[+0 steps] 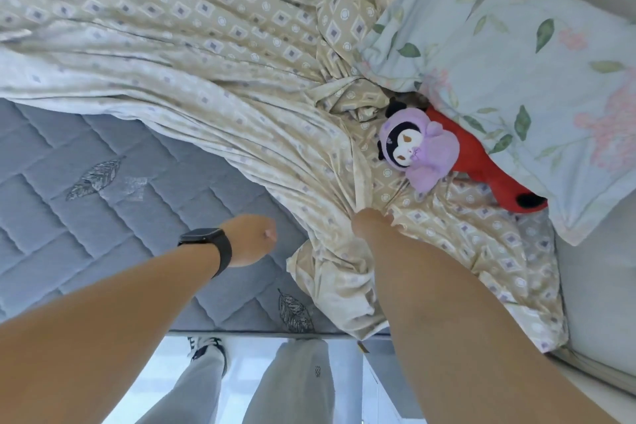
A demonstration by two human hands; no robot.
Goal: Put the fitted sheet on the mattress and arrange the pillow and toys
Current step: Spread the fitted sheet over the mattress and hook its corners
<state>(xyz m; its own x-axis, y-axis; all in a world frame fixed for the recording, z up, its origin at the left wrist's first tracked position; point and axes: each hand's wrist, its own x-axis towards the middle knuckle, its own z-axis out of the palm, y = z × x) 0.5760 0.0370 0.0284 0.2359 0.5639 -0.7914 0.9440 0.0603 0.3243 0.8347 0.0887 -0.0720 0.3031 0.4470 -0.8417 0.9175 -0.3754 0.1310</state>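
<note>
Left hand fisted over bare mattress, holding nothing. Right hand pinches a bunched fold of fitted sheet, which lies crumpled up and left across the bed; near edge uncovered. Purple toy and red toy just beyond right hand, pillow farthest, on the sheet

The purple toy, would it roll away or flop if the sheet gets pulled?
The purple toy looks soft and plush, so it would probably flop, not roll. It lies on the sheet that the right hand grips, so a pull would likely drag it along. It looks light; the red toy beside it might catch it.
</note>
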